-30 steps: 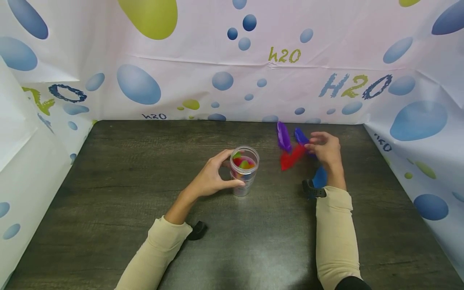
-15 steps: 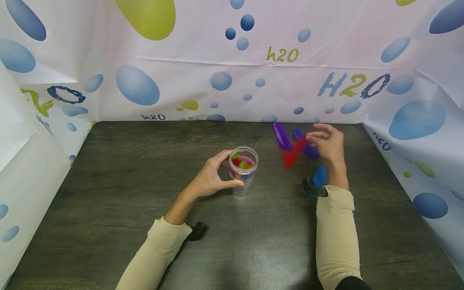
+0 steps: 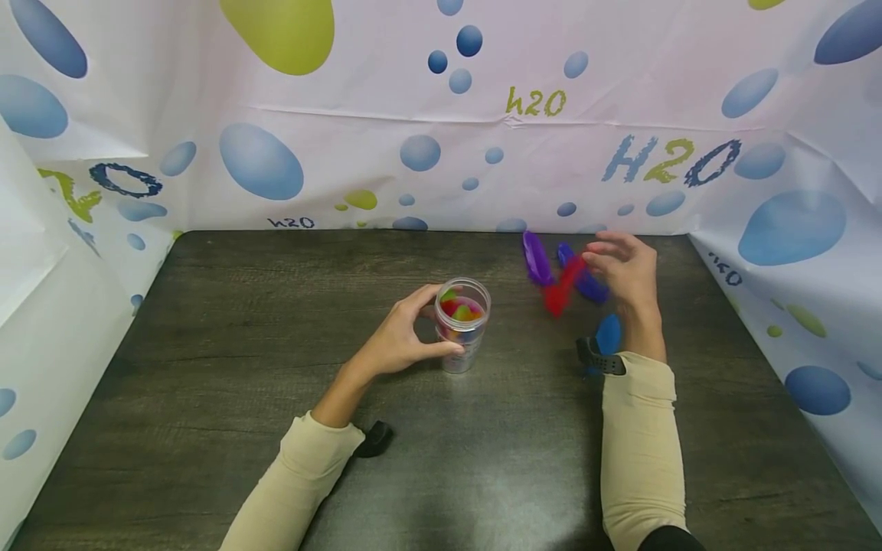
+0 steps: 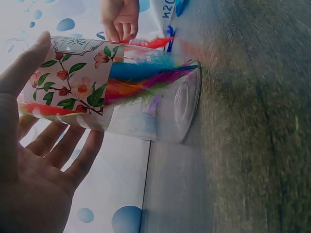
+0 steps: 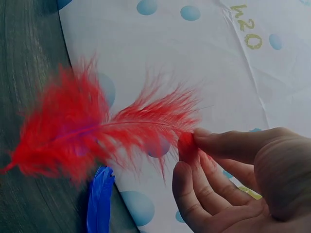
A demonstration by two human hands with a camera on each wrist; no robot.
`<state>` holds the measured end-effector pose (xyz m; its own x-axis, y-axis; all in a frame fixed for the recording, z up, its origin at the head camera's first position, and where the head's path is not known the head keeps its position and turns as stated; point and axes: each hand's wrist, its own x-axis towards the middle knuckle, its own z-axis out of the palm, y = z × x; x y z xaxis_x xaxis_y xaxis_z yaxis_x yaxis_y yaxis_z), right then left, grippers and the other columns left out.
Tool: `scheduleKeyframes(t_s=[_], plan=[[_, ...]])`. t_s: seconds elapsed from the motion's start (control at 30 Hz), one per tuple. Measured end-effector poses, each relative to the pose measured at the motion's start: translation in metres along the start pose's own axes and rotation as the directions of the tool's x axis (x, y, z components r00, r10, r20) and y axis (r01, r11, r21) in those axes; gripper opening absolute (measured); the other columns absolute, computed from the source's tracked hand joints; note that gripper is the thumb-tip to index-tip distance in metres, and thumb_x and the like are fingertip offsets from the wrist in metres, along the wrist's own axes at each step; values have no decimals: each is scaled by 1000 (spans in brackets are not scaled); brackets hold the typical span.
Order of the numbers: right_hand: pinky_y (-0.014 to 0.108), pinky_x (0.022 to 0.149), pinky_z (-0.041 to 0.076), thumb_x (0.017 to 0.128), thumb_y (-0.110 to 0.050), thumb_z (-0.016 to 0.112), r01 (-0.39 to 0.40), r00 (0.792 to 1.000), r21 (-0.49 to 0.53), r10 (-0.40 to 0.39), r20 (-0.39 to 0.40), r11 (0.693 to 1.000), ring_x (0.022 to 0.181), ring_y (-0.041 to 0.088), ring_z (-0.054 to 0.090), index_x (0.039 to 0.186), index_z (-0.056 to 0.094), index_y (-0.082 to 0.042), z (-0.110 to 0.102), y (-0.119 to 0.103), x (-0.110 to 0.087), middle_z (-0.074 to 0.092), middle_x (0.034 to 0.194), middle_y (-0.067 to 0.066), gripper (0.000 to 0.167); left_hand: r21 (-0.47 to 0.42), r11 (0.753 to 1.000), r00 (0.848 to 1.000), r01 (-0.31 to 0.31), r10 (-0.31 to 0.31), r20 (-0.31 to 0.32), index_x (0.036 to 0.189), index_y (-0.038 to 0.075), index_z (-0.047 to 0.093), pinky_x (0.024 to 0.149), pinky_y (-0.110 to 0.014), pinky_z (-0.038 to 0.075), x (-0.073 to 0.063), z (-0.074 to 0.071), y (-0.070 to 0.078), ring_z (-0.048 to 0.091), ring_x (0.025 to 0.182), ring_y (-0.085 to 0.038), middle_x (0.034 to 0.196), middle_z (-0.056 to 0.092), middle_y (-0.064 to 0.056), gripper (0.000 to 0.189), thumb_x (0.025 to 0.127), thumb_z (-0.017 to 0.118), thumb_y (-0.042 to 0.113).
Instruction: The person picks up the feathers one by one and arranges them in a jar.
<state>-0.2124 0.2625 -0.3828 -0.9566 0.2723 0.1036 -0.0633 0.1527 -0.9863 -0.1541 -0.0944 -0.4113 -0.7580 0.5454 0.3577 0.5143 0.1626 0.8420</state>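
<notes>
My left hand grips a clear glass jar with its thumb in front and fingers round the far side. The left wrist view shows the jar's floral label and colourful feathers inside, among them blue, orange and purple ones. At the right, my right hand pinches a fluffy red feather by one end between thumb and index finger. The feather hangs down and to the left, above the table, its tip blurred in the head view.
Near the right hand lie a purple feather, a dark blue feather and a lighter blue feather, partly behind the wrist strap. A printed white sheet rises behind the dark wooden table.
The right hand has moved slightly right and toward the back, drawing the red feather along with it, so it hangs more steeply. The left hand and jar stay put.
</notes>
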Motion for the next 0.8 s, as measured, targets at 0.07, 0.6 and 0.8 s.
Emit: scheduleKeyframes(t_s=[0.07, 0.6, 0.8], plan=[[16, 69, 59, 92, 12, 70, 4, 1000, 20, -3, -2, 1000, 74, 6, 72, 115, 67, -7, 1, -2, -1, 73, 84, -7, 30, 4, 1000, 1000, 0, 0, -2, 145, -1, 52, 98, -41, 57, 0, 0, 0, 65, 113, -27, 135, 61, -16, 96, 83, 75, 68], [19, 68, 60, 91, 8, 74, -57, 997, 136, 64, -49, 989, 73, 8, 74, 120, 67, -7, 2, -18, -4, 76, 80, -7, 33, 2, 1000, 1000, 10, -10, -3, 145, -5, 51, 97, -45, 57, 1, 1, 0, 65, 113, -30, 133, 61, -17, 107, 80, 69, 78], [21, 67, 61, 88, 13, 74, -42, 995, 216, 60, -78, 976, 73, 10, 74, 111, 69, -8, 5, -25, -5, 76, 81, -2, 32, 7, 1000, 1000, 12, -12, -9, 145, -3, 52, 96, -45, 57, 1, 1, 1, 65, 112, -29, 133, 62, -17, 106, 79, 68, 79]])
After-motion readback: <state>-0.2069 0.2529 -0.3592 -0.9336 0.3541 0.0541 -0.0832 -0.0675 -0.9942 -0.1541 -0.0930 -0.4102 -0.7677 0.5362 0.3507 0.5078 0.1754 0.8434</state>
